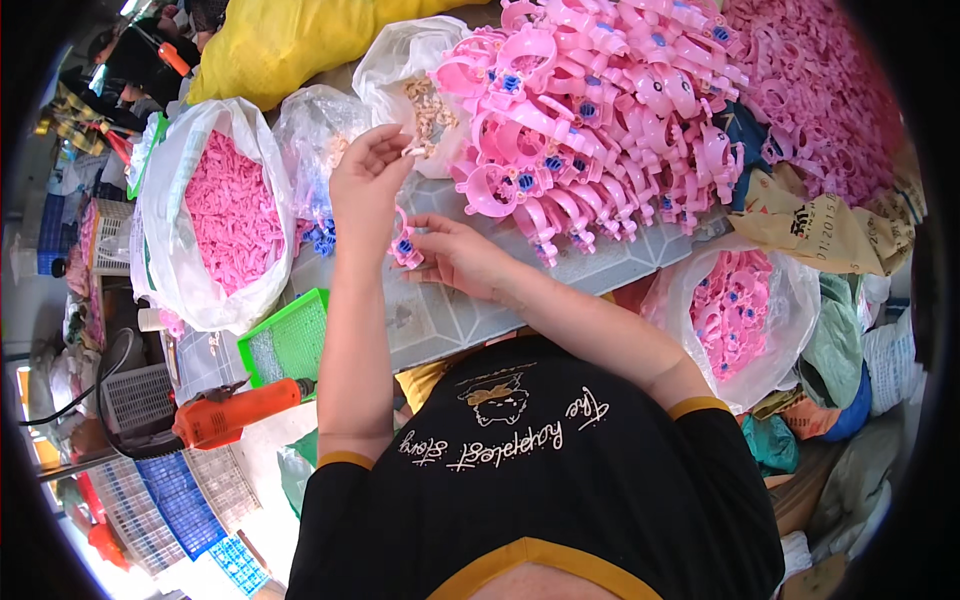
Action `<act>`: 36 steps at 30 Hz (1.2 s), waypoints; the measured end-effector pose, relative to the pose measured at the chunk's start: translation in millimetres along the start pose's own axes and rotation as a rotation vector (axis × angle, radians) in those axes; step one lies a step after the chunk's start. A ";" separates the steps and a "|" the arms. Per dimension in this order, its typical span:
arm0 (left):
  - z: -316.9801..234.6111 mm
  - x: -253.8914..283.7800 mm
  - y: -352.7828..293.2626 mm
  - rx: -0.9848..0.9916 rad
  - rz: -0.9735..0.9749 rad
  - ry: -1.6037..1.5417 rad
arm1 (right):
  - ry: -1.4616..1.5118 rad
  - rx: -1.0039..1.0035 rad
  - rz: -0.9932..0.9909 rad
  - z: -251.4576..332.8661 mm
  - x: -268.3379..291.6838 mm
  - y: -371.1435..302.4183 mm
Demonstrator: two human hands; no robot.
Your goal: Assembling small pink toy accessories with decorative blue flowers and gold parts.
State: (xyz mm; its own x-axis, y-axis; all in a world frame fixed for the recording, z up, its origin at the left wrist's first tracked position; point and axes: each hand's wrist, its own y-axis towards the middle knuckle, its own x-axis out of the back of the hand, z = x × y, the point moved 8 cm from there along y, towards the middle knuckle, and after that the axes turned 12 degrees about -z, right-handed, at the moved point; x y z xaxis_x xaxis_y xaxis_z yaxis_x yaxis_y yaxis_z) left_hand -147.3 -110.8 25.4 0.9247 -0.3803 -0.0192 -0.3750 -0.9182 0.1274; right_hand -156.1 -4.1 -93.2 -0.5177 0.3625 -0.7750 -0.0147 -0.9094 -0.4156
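My left hand (368,168) is raised over the table in front of a white bag of small beige plastic parts (432,115). Its thumb and forefinger pinch a small pale part (413,152). Just below and to the right, my right hand (455,256) grips a pink plastic toy part (406,250) with a blue piece set in it. A big pile of similar pink toy parts (590,110), many with blue pieces, lies close beyond the right hand. Blue parts (320,236) show in a clear bag near my left forearm.
At left stands a white bag of pink strips (235,215). A green tray (318,312) with tiny silvery pieces and an orange power screwdriver (240,412) lie nearer. On the right are a bag of pink-and-blue parts (733,315) and a heap of pink parts (820,90). A yellow sack (290,45) sits behind.
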 end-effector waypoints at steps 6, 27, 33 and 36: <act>-4.4 45.7 -59.9 -0.075 -0.035 0.081 | 0.075 -0.005 0.028 5.5 -1.5 -3.6; -13.3 64.4 -73.3 -0.333 0.016 0.471 | 0.085 -0.076 0.131 -2.1 -8.2 -6.4; -25.6 62.3 -73.6 -0.540 0.106 0.625 | 0.066 -0.066 0.148 -2.5 -7.7 -4.7; -24.0 63.0 -73.7 -0.508 0.119 0.635 | 0.054 -0.074 0.138 -2.9 -6.7 -3.9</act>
State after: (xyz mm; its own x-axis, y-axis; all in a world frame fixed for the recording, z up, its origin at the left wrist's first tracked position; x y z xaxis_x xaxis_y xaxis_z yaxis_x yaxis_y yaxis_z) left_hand -59.8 -64.4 38.6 0.7987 -0.1972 0.5685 -0.5385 -0.6559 0.5290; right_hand -150.0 -2.4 -87.7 -0.4634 0.2476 -0.8509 0.1178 -0.9344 -0.3361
